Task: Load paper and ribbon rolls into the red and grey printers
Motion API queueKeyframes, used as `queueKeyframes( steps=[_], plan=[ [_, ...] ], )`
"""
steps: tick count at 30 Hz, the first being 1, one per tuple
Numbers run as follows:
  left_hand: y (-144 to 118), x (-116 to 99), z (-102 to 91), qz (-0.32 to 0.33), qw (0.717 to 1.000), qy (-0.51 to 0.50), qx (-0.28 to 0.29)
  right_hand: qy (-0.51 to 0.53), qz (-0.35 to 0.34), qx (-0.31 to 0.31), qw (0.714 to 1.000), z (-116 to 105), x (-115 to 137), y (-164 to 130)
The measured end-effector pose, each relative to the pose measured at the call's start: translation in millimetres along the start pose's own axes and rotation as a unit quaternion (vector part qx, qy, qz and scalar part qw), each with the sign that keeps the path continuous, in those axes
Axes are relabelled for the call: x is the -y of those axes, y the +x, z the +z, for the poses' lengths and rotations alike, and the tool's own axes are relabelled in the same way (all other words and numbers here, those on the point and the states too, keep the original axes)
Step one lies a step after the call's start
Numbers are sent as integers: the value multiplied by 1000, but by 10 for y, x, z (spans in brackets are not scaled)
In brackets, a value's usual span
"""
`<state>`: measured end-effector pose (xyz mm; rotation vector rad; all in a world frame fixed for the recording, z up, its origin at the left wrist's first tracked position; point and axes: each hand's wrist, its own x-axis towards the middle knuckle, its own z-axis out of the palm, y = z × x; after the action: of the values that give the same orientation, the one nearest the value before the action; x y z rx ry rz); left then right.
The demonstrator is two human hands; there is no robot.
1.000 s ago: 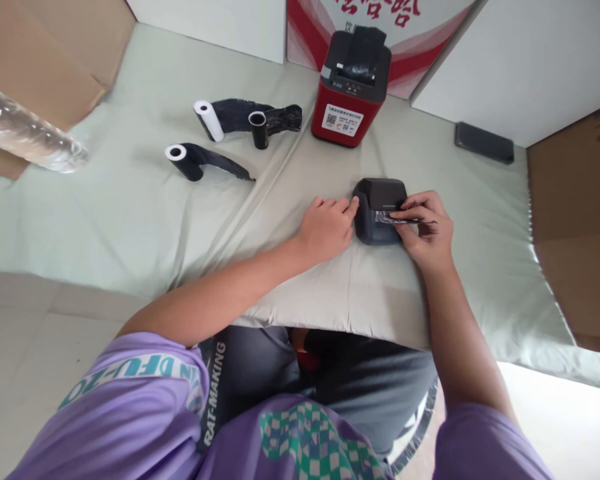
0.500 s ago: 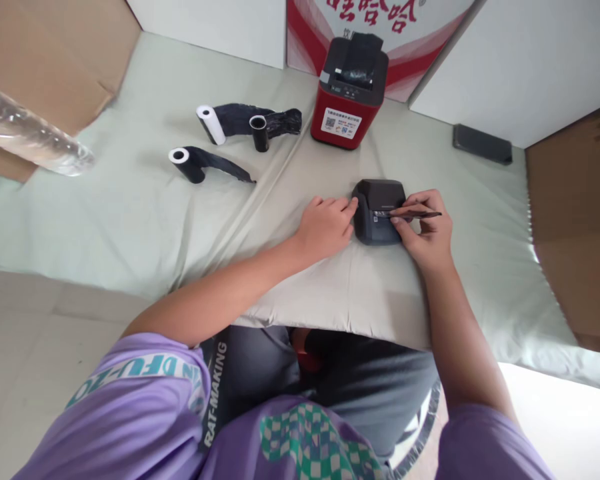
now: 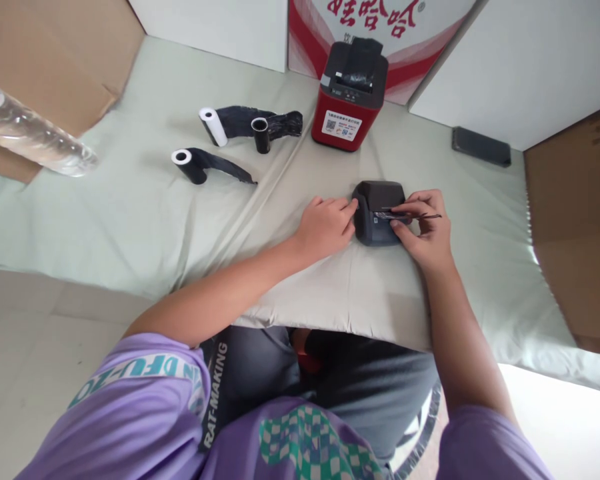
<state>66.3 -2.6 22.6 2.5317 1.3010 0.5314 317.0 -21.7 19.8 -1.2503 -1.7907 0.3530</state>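
Note:
A small black label printer [image 3: 383,232] sits on the cloth-covered table in front of me. My left hand [image 3: 325,225] lies at its left side, fingers stretched out and a little apart. Its index fingertip touches the casing. At the printer's front right, my right hand [image 3: 427,230] has thumb and index finger closed round a thin dark strip [image 3: 433,216] at the front slot. The strip's far end sticks out to the right past the fingers. Part of the printer's right side is hidden behind this hand.
A red and black printer [image 3: 350,100] with a dark strip on top stands behind. Several rolls, among them a black and white roll [image 3: 193,167], lie at left. A bottle [image 3: 35,137], a dark phone-like slab [image 3: 481,147] and a cardboard box [image 3: 575,227] flank the table.
My right thumb and index fingertip have parted slightly around the strip and shifted along the slot. My left hand stays in place. The view has moved a little.

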Motion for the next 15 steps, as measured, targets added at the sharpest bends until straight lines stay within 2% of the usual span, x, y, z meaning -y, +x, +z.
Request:
queueKeyframes(
  steps=[8,15],
  plan=[
    [-21,-14,-14,4,1000,-11,-6,-3,27,1,1000,6,-159,-33],
    [-43,-41,2,3,1000,-12,16,25,58,100,993,109,-276,-97]
  ],
)
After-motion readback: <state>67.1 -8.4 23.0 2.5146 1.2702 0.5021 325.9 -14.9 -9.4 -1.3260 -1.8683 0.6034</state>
